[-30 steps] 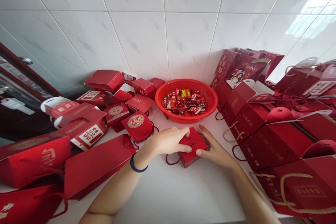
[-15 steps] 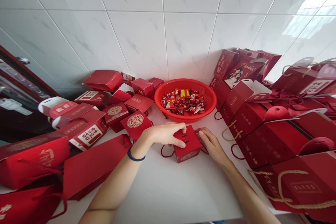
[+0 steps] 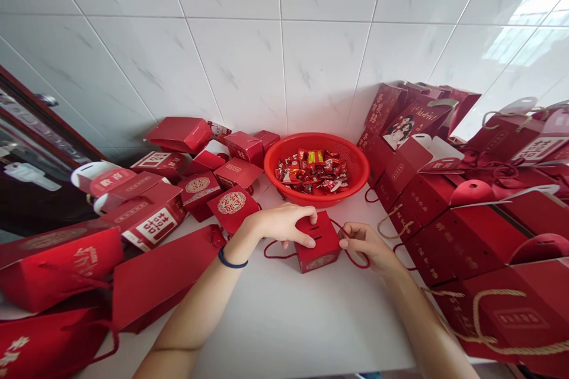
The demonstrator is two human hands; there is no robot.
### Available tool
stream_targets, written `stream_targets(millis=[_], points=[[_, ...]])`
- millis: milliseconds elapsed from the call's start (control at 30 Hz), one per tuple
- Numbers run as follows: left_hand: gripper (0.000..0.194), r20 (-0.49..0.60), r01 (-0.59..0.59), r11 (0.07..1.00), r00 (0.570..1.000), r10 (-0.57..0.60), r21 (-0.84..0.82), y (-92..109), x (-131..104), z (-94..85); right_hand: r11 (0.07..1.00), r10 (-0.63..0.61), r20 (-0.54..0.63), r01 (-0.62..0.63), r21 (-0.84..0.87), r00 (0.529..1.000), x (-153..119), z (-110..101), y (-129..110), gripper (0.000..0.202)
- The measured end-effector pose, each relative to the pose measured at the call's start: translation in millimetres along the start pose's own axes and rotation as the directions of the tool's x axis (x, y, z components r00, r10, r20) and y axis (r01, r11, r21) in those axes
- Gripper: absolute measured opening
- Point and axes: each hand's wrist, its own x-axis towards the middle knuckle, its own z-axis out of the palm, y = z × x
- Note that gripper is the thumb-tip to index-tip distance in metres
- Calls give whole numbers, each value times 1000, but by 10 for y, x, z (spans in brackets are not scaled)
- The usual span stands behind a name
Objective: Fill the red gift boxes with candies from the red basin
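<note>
In front of me on the white table stands a small red gift box [image 3: 328,241] with two slots in its top and a gold pattern on its near side. My left hand [image 3: 281,224] grips it from the left, thumb and a finger on the top; its other fingers are partly hidden. My right hand [image 3: 368,245] pinches a dark red cord handle [image 3: 361,265] at the box's right side. Another loop of cord [image 3: 276,257] sticks out on the left. Just behind the box is a red plastic basket [image 3: 359,180] holding wrapped candies [image 3: 313,173].
Red boxes, some patterned [image 3: 230,206], crowd the left side, with a long box [image 3: 164,278] beside my left forearm. Rows of larger red boxes with rope handles [image 3: 462,237] line the right. A tiled wall [image 3: 324,71] closes the back.
My right hand has drawn the cord handle outward to the right, and its loop now shows wider. The left cord loop also sticks out further. My left hand stays on the box.
</note>
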Motion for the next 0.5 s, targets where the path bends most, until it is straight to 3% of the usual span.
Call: stream_targets(millis=[133,300,400,500], points=[[40,-30,9,1000,1000,-10,-6,26,-28,0,988,-114,-62,120,94,991,-34,-11,-100,47],[42,-91,13,1000,996,-11,19,65,-46,52,942,-313,-171,328,70,934,-105,84,-303,39],[41,-177,7,1000,984,-5,12,113,-76,82,943,-329,-147,332,-4,933,-160,203,-418,34],[37,-315,-103,993,946,82,-52,171,-145,76,952,-299,-89,291,-89,950,-192,299,-498,32]])
